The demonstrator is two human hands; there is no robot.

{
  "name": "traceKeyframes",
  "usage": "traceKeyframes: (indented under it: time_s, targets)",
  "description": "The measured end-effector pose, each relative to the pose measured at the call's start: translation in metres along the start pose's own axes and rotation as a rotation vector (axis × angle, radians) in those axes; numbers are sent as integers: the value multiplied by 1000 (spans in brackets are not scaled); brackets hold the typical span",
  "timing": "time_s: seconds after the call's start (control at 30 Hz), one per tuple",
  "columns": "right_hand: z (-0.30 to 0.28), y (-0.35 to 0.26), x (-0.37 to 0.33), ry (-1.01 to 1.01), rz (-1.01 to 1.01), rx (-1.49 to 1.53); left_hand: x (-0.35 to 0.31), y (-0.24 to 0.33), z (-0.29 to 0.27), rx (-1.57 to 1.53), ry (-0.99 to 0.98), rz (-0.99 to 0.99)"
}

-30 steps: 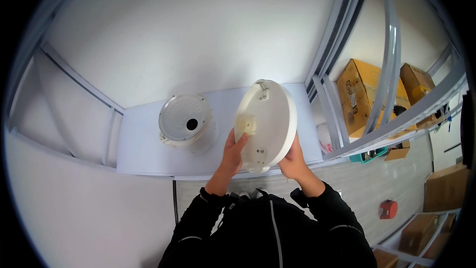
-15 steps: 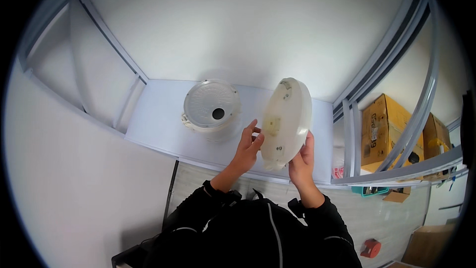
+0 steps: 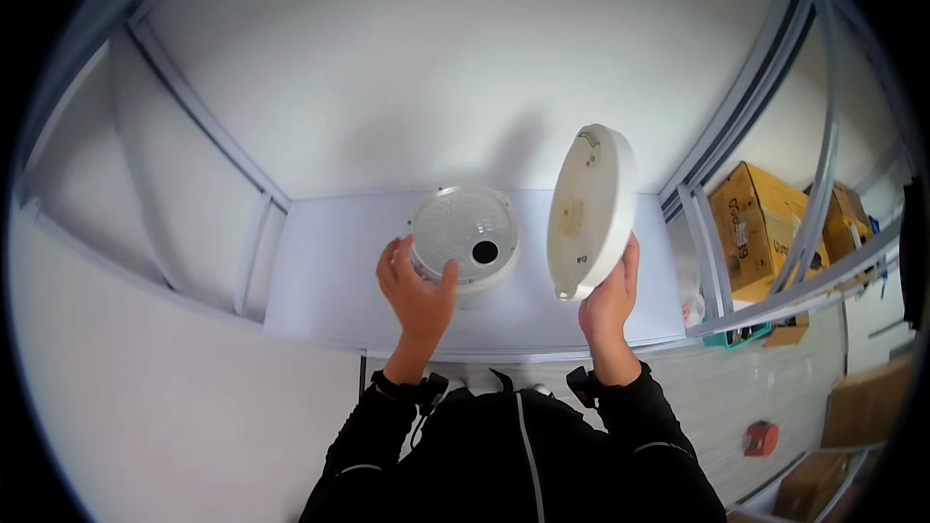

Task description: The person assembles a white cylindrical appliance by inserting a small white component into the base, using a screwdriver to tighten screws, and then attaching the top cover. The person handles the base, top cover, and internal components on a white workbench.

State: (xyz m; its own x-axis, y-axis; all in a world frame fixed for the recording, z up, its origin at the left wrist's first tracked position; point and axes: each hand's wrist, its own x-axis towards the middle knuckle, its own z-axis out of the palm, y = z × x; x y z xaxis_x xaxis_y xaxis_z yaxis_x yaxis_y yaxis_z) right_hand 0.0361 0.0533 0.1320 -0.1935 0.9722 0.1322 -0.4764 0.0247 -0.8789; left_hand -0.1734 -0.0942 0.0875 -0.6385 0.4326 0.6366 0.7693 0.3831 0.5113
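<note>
My right hand (image 3: 610, 295) grips a round white lid (image 3: 612, 208) by its lower edge. The lid is held up on its side, its shallow inner face turned to the left, with small fittings and a yellowish patch inside. To its left, a round white lidless body (image 3: 465, 228) of an appliance stands on the white table, with a pale disc on top and one dark round hole. At the near left rim of that body is my left hand (image 3: 417, 295), fingers spread and thumb apart; whether the fingertips touch it I cannot tell.
The narrow white table (image 3: 320, 271) runs along a white wall. Grey metal frames stand at both sides. Beyond the right frame (image 3: 712, 242) are cardboard boxes (image 3: 760, 228) and a teal basket (image 3: 736, 334). A red object (image 3: 760, 439) lies on the floor at right.
My left hand has left the lid and moved left to the appliance body. The lid, now in my right hand alone, has shifted slightly right and up. The view has shifted as well.
</note>
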Motion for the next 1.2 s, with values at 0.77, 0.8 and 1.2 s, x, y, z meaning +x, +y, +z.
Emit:
traceKeyframes:
  time_s: [0.77,0.8,1.2]
  targets:
    - [70,13,-95,48,-338,-302,121,-165,15,-329,-439,-150]
    - [76,11,-94,39,-354,-316,126,-158,9,-291,-465,-241]
    - [121,31,-71,-360,-651,-970,63,-156,-31,-569,-523,-40]
